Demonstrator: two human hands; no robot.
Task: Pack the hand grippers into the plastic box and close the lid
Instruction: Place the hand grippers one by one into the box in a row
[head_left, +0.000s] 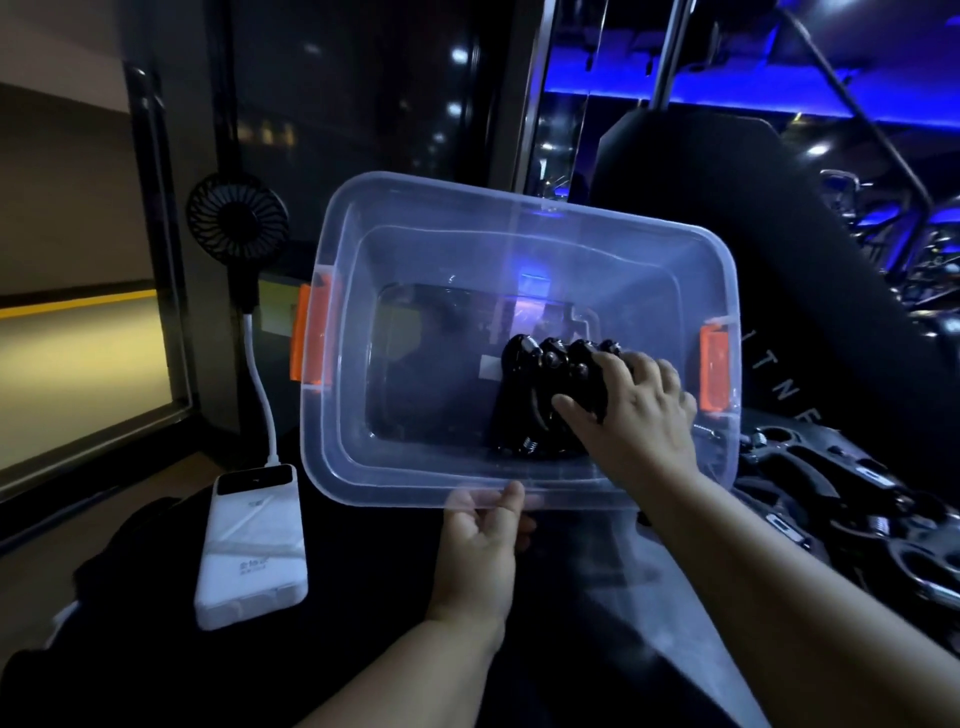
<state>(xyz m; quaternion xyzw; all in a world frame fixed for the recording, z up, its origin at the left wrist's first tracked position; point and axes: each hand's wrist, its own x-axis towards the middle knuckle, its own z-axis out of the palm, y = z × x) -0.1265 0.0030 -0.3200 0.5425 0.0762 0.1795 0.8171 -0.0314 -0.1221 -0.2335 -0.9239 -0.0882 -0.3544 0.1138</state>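
A clear plastic box (337, 415) with orange side latches stands open in the middle of the view. Black hand grippers (545, 384) with metal springs lie at its bottom right. My right hand (639, 410) reaches into the box and grips the black hand grippers from above. My left hand (483, 540) holds the box's near rim, thumb on top of the rim. More black hand grippers (841, 499) lie in a pile to the right of the box. A clear lid (649, 582) seems to lie under my right forearm.
A white power bank (254, 545) lies left of the box, its white cable running up to a small black fan (236, 218). A black padded gym bench (727, 234) rises behind the box. Dark cloth covers the surface below.
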